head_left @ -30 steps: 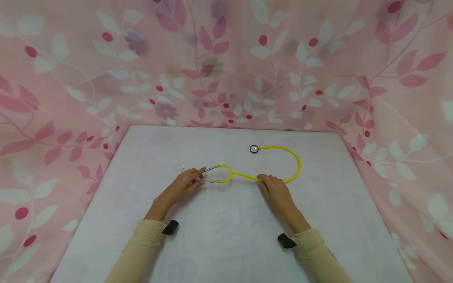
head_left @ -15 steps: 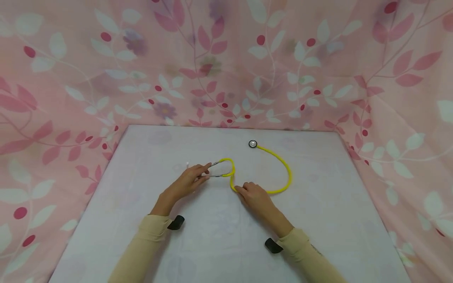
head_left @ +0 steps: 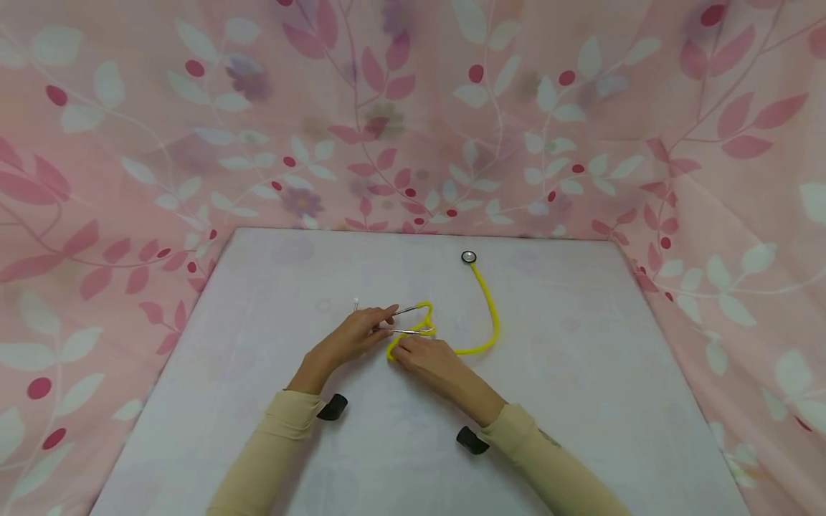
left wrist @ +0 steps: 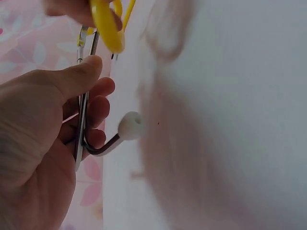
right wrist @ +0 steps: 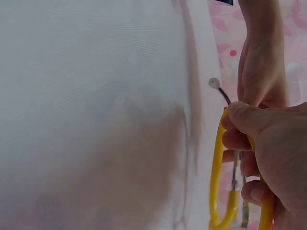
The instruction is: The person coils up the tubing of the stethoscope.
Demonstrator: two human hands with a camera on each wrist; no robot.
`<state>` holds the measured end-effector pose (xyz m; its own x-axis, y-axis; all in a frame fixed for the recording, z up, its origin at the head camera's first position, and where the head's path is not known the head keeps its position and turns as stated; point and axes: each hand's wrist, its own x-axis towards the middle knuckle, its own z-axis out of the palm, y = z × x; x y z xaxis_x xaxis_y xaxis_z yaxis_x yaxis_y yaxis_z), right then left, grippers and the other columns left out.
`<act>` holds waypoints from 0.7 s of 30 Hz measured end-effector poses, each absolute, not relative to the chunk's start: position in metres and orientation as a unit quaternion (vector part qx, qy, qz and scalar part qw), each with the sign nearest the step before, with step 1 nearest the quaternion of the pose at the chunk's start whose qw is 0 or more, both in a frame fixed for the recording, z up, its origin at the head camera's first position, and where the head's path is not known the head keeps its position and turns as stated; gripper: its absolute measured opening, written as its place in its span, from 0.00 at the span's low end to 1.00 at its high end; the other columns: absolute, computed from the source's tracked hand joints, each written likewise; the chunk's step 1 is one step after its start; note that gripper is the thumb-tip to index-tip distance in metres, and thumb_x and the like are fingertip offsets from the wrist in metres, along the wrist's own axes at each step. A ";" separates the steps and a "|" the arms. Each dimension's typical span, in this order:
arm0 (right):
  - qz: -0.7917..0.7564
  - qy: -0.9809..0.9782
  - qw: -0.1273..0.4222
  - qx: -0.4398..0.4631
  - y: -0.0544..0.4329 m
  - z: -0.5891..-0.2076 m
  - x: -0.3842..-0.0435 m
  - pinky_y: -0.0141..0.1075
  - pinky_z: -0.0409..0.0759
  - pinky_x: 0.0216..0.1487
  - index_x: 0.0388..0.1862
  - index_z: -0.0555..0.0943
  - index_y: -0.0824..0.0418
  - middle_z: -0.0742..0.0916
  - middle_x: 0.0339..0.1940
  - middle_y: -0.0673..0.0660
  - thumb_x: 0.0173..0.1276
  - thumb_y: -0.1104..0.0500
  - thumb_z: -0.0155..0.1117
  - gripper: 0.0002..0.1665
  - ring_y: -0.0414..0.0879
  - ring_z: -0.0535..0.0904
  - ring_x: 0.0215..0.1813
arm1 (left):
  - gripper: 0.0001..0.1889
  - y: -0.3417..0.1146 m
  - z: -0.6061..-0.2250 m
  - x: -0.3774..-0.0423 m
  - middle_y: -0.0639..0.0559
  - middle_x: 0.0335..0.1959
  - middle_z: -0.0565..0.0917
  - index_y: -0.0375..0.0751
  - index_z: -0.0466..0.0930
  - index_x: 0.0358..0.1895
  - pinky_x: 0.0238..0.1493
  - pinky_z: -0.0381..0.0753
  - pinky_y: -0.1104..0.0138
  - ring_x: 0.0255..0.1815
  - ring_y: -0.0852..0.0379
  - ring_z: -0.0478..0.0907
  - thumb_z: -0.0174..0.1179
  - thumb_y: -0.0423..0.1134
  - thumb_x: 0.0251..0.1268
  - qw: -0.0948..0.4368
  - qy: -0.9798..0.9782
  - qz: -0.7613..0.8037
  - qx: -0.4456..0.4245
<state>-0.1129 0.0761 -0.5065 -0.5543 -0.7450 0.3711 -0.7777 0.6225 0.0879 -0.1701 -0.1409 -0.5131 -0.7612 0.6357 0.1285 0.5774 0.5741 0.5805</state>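
Note:
A stethoscope with yellow tubing (head_left: 494, 326) and metal ear tubes (head_left: 406, 332) is held by both hands above the table. My left hand (head_left: 355, 334) grips the ear tubes between thumb and fingers; a white eartip (left wrist: 131, 125) sticks out below them in the left wrist view. My right hand (head_left: 431, 362) pinches the yellow tubing, which is doubled back in a bend (right wrist: 217, 163) beside the ear tubes. Both hands are close together. The round chest piece (head_left: 468, 256) lies toward the back of the table, with the tubing curving from it to my right hand.
The white-covered table (head_left: 290, 459) reaches back to a pink floral curtain (head_left: 413, 107), which also hangs at both sides. A dark wrist device (head_left: 333, 407) sits at my left cuff and another device (head_left: 472, 440) at my right.
My right hand has moved left with the tubing, folding it back toward the ear tubes. My left hand has shifted slightly right. The chest piece has slid a little farther back.

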 end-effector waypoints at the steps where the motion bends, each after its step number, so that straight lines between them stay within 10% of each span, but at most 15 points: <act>1: 0.053 -0.877 0.186 0.440 0.074 -0.505 -0.114 0.30 0.78 0.31 0.37 0.81 0.50 0.82 0.38 0.45 0.67 0.52 0.67 0.05 0.38 0.80 0.39 | 0.28 -0.140 -0.514 -0.170 0.49 0.48 0.85 0.34 0.66 0.71 0.41 0.77 0.69 0.37 0.60 0.77 0.60 0.35 0.70 0.052 0.885 0.307 0.346; 12: 0.136 -0.882 0.058 0.448 0.083 -0.476 -0.136 0.32 0.78 0.41 0.49 0.82 0.56 0.81 0.42 0.49 0.71 0.59 0.64 0.10 0.42 0.75 0.44 | 0.36 -0.135 -0.506 -0.162 0.53 0.37 0.85 0.37 0.56 0.76 0.38 0.72 0.70 0.30 0.63 0.70 0.61 0.36 0.69 0.062 0.879 0.279 0.383; 21: 0.229 -0.905 0.114 0.341 0.091 -0.483 -0.154 0.31 0.76 0.33 0.36 0.84 0.56 0.87 0.32 0.49 0.56 0.46 0.76 0.18 0.41 0.75 0.34 | 0.38 -0.128 -0.495 -0.157 0.57 0.36 0.84 0.43 0.58 0.76 0.62 0.74 0.53 0.33 0.65 0.75 0.64 0.39 0.66 0.096 0.879 0.290 0.366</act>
